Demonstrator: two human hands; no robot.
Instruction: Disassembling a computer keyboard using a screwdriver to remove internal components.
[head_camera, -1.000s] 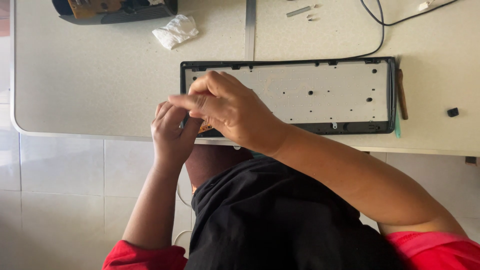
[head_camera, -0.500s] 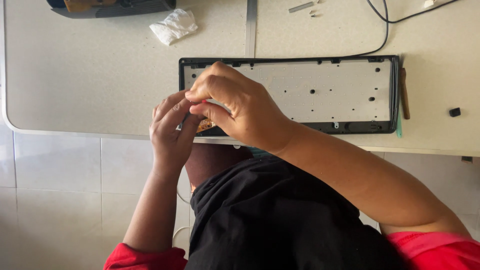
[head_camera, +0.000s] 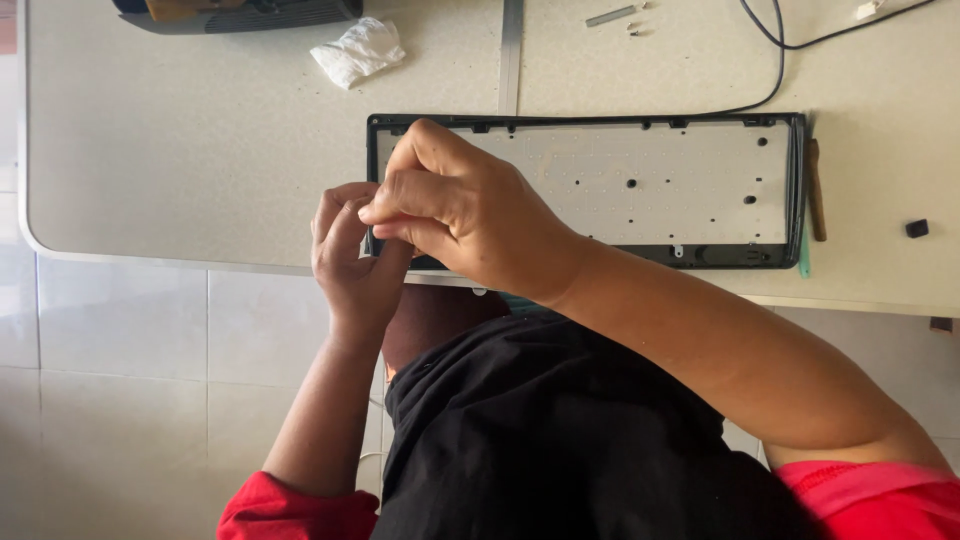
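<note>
— Looking at the keyboard shell (head_camera: 640, 180), where does it lie?

— Flat on the pale desk (head_camera: 200, 150), close to the near edge, its long side running left to right. It is a black frame around a light grey plate with small holes.

— And the hands?

— Both meet at its left near corner. The right hand (head_camera: 470, 215) lies over that corner with its fingers curled and pinched together. The left hand (head_camera: 350, 255) comes up from below the desk edge, fingers bent against the right fingertips. Whether either has hold of a small part I cannot tell; the fingers hide it.

— What lies around?

— A thin brown tool (head_camera: 816, 190) and a green strip (head_camera: 804, 250) lie just beside the right end of the shell. A small black piece (head_camera: 916, 228) sits further right. A crumpled white tissue (head_camera: 358, 50) lies at the far left, near a dark device (head_camera: 240, 12). A black cable (head_camera: 775, 55) runs from the far edge.
</note>
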